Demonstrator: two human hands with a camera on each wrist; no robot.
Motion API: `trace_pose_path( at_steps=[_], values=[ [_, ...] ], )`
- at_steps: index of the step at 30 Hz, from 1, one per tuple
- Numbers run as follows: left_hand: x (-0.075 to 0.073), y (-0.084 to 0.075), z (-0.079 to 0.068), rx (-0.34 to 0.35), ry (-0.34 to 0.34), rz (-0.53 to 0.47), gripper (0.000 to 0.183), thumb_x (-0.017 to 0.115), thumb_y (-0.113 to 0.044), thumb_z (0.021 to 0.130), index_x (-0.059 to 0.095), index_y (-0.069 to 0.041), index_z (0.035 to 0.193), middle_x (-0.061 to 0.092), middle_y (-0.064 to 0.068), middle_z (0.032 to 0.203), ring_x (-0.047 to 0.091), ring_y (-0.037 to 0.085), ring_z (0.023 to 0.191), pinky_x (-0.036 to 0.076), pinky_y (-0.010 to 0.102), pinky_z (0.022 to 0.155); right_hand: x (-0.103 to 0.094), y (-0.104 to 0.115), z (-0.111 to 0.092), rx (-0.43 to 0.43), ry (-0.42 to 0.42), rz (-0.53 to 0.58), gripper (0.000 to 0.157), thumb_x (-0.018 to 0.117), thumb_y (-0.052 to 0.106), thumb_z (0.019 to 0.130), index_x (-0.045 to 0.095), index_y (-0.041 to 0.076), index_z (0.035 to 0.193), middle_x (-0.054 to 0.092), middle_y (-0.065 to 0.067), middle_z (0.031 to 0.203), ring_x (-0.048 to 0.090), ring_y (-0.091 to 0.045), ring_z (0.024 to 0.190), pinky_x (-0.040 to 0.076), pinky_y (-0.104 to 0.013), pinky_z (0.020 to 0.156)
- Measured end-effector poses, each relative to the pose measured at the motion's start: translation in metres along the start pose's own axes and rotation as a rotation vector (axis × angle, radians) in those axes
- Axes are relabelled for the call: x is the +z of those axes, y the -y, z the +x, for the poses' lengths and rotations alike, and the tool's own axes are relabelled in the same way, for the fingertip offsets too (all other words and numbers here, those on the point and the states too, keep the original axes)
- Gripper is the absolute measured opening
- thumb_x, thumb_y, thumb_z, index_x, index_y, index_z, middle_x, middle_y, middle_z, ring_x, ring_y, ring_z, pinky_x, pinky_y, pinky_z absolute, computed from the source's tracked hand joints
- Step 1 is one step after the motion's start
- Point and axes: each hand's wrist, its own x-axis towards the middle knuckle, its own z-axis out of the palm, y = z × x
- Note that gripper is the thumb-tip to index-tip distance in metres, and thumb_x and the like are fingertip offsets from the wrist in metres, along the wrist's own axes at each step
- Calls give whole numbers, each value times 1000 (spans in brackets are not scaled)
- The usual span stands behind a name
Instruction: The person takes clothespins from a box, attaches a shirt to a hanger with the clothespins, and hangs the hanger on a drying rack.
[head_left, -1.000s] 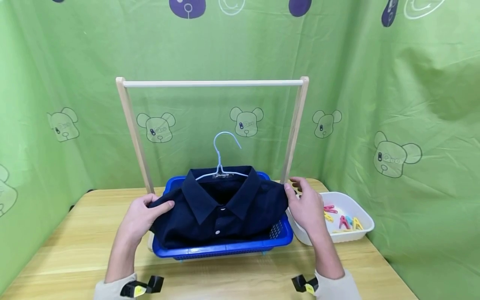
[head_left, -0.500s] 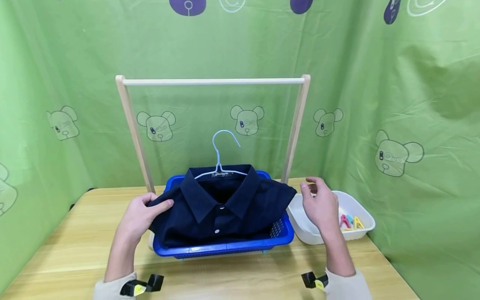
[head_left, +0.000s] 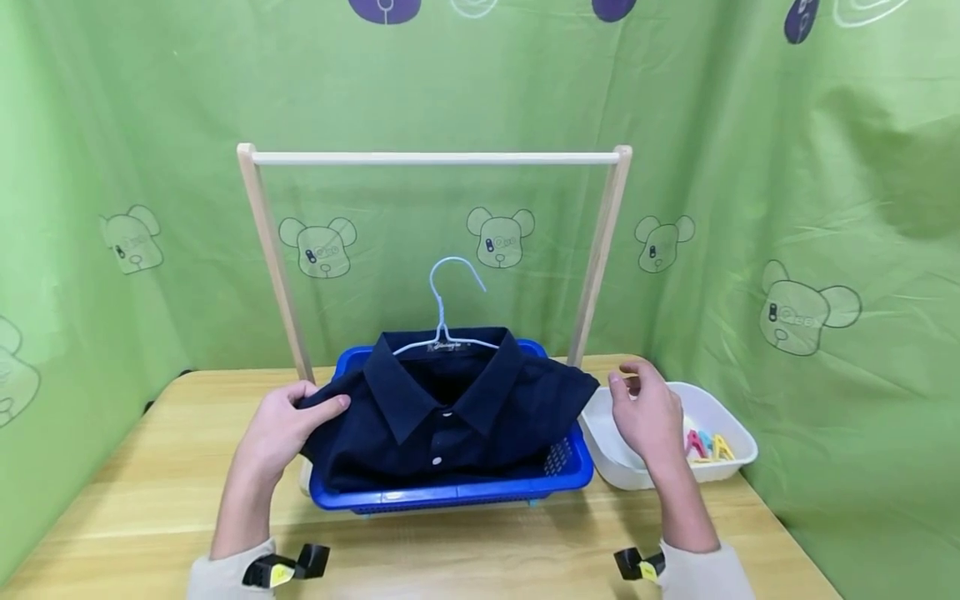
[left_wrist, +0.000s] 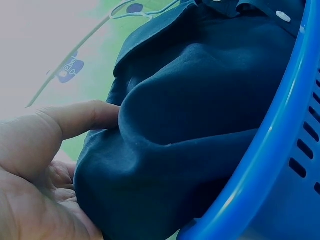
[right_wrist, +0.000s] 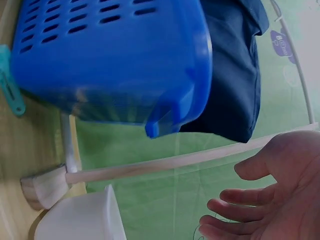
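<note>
A dark navy collared shirt [head_left: 457, 442] lies over the blue plastic basket [head_left: 420, 497], its white buttons facing up. Inside its collar sits a pale blue wire hanger [head_left: 442, 321], the hook standing up above the neck. My left hand [head_left: 279, 427] grips the shirt's left shoulder, thumb on top of the cloth; in the left wrist view the fabric [left_wrist: 150, 180] bulges beside the thumb. My right hand [head_left: 651, 412] holds nothing and hovers over the white tub, a little right of the shirt's other shoulder. Its fingers are loosely bent and apart from the cloth.
Behind the basket stands a wooden rack with a white rail [head_left: 435, 158]. The white tub [head_left: 738, 433] at the right holds several coloured clothespins [head_left: 708, 448]. A teal clothespin [right_wrist: 11, 87] lies by the basket. Green printed curtains [head_left: 825, 208] surround the wooden table [head_left: 172, 467].
My right hand has let go of the shirt's right shoulder and moved right, over the tub. The left hand keeps its grip. The view has shifted slightly.
</note>
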Motion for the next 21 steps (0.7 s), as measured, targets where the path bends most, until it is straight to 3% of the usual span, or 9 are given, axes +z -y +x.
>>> trace_pose_path(
  at_steps=[9,21],
  values=[
    [1,0,0,7,-13,4,39,76,-34,80,51,-5,75,48,-1,69,52,17,66,44,28,58,-2,-14,17,-22,46,-69,40,44,28,99,55,-3,121,65,-23,104,60,-42,97,42,-53,82],
    [2,2,2,18,-14,12,39,76,-33,80,50,-4,75,47,0,68,51,17,66,43,28,58,-5,-47,52,-33,129,-233,40,49,24,95,55,-11,115,59,-34,106,55,-53,94,44,-57,75]
  ],
)
